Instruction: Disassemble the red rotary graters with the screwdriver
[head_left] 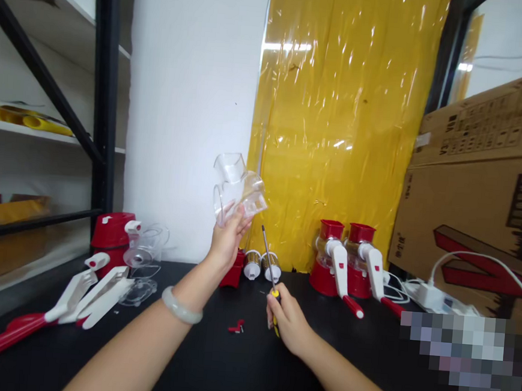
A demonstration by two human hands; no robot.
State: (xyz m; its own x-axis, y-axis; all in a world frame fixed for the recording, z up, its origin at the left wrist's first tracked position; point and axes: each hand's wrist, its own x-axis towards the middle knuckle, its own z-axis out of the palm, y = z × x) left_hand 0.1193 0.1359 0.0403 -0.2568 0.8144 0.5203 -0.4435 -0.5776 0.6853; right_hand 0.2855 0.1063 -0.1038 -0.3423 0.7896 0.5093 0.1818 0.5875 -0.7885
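My left hand (231,232) is raised above the table, its fingers closed round the lower part of a clear plastic housing (233,184) with a square-mouthed chute on top. Lower and to the right, my right hand (290,318) grips the yellow-and-black handle of a screwdriver (269,250). Its metal shaft points up and away, apart from the housing. Between my forearms, small red parts and bits that look like screws (236,326) lie on the black table (212,360). Behind them stand two grater drums (252,265) with white ends, beside a red part (232,271).
Two assembled red-and-white hand-crank graters (329,267) stand at the back right. Red bases (111,235), white crank handles (70,292) and clear parts (146,250) sit at the left. A large cardboard box (473,194), a white charger (431,296) and cables occupy the right side.
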